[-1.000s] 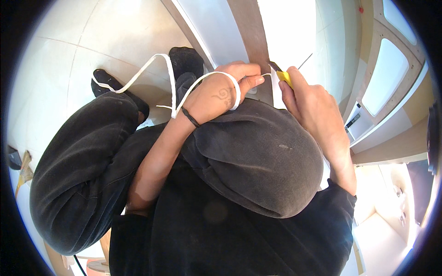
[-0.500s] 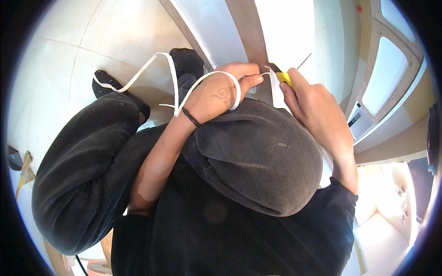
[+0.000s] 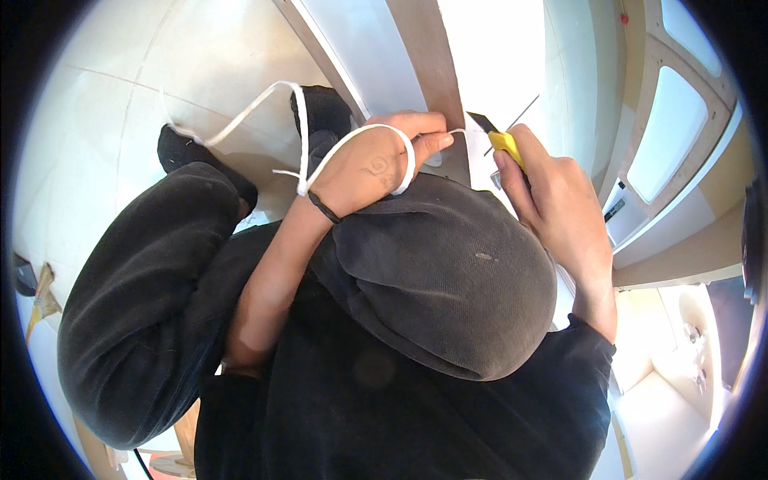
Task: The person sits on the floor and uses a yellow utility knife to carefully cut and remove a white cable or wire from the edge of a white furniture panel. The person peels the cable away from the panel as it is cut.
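A long, thin white strip (image 3: 303,136) loops over the back of my left hand (image 3: 384,156), and its far part trails left above the floor near my feet. My left thumb and fingers are pinched on the strip, with a short thin end sticking out to the right. In my right hand (image 3: 552,188) is a yellow utility knife (image 3: 506,146), its dark blade out and angled up and left. The blade is apart from the strip's end, a small gap to its right. Both hands are just beyond my bent right knee, beside a brown-edged panel (image 3: 444,80).
Pale floor tiles (image 3: 104,104) spread at the left, with a brush (image 3: 44,300) by the rim. Wooden-framed panels with light insets (image 3: 668,132) stand at the right. A white box-like piece (image 3: 668,408) lies at lower right.
The knife has moved slightly right and away from my left fingers, showing more of its blade. The white strip's trailing loop has shifted a little. My left hand stays nearly in place.
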A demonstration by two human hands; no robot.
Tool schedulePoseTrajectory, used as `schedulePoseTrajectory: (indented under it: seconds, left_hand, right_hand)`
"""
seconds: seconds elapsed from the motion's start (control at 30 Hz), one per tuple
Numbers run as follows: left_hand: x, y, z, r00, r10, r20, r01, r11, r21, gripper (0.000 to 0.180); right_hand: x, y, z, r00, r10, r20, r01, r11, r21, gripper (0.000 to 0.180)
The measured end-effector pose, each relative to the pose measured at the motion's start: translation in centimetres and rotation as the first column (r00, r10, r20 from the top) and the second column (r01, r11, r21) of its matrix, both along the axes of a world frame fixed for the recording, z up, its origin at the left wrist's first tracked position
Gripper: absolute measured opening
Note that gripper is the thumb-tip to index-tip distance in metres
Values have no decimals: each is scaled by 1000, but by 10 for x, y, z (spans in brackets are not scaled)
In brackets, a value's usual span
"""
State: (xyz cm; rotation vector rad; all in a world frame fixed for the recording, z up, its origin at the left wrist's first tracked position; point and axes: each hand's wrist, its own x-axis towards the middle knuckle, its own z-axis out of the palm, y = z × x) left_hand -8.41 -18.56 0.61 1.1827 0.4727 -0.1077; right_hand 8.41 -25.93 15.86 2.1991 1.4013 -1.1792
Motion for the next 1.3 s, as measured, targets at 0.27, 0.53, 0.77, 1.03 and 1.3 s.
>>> schedulePoseTrajectory:
  seconds: [0.27, 0.53, 0.77, 1.03, 1.3]
  left_hand:
    - [-1, -2, 3, 999, 44, 25, -45, 997, 60, 31]
    - [0, -10, 0, 991, 110, 81, -116, 991, 72, 30]
    - [-1, -6, -3, 998, 29, 64, -29, 1000, -13, 29]
    - [-8, -3, -9, 982, -76, 172, 76, 997, 11, 28]
    - [-10, -2, -13, 980, -106, 166, 100, 994, 41, 28]
  right_hand:
    - [-2, -12, -13, 1000, -18, 16, 17, 999, 34, 17]
    - [-3, -22, -14, 999, -17, 31, 18, 1000, -20, 20]
    - [-4, -17, -15, 1000, -15, 22, 16, 999, -30, 20]
    - [-2, -11, -13, 999, -13, -46, 10, 998, -69, 20]
    - [-11, -17, -15, 998, 48, 45, -47, 999, -23, 22]
